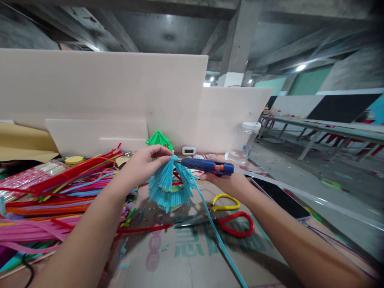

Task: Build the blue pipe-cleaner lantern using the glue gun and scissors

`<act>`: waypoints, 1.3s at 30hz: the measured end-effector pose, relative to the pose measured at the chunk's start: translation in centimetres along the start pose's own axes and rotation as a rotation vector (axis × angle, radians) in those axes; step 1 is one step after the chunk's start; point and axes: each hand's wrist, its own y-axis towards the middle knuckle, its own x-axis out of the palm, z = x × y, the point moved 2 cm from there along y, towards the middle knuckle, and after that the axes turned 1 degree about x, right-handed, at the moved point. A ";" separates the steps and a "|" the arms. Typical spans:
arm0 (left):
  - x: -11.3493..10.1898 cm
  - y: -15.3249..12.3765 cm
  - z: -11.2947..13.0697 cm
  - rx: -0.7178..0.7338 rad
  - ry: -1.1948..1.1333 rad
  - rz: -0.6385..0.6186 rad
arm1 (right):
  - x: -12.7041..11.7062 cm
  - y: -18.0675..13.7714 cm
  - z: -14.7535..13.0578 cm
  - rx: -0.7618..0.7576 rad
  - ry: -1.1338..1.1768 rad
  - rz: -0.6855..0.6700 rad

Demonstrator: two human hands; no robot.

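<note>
My left hand (147, 160) pinches the peak of a light-blue pavilion-like model (171, 192), built of fuzzy pipe-cleaner strips in two flared tiers. My right hand (225, 182) grips a dark-blue hot glue gun (207, 165) from below and behind. Its nozzle points left, at the model's upper roof; whether it touches is too fine to tell. A blue pipe cleaner (217, 232) runs from the model's right side toward the front edge. Below my right hand lie open scissors (240, 234) with one yellow and one red handle. A red pipe cleaner (144, 229) lies left of their blades.
Bundles of coloured pipe cleaners (72, 196) cover the left side. A green roof-shaped model (159, 139), a small digital timer (189, 151) and a clear bottle (242, 144) stand at the back. A phone (280, 198) lies right, with white boards (120, 88) behind.
</note>
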 end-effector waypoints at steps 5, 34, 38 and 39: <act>0.0 0.0 0.0 0.004 0.011 0.004 | 0.1 0.0 0.2 0.004 0.023 -0.009; 0.1 0.1 -0.2 0.011 -0.001 0.014 | 0.0 0.2 -0.3 0.001 0.051 -0.027; 0.1 0.0 -0.3 0.011 0.000 0.010 | 0.1 0.2 0.1 0.000 0.055 -0.030; 0.1 0.0 -0.3 0.011 0.001 0.010 | 0.1 0.2 0.2 0.004 0.054 -0.032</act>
